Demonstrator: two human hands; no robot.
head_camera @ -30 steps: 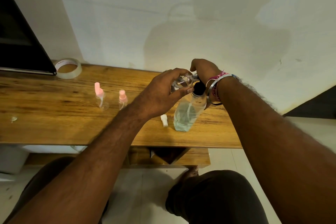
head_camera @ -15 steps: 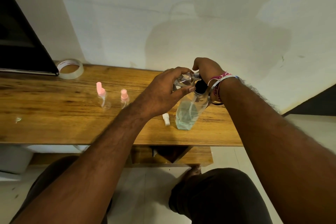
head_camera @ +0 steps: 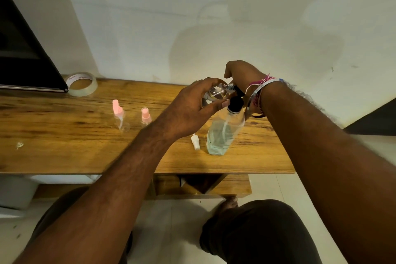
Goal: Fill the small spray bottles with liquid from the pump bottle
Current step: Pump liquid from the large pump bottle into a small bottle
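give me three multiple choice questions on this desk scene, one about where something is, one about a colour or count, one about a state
1. Where does the loose white spray head lie?
A. on the wooden table, just left of the pump bottle
B. inside the tape roll
C. on the floor

2. What colour are the tops of the two small spray bottles standing on the table?
A. black
B. pink
C. green

3. What is the left hand doing?
A. lying flat on the table
B. holding a small clear bottle up at the pump's nozzle
C. hanging idle with nothing in it

Answers:
1 A: the white head lies on the wood beside the pump bottle's base.
2 B: the taller bottle and the shorter bottle both have pink tops.
3 B: its fingers curl round the clear bottle beside the black pump, where the right hand sits.
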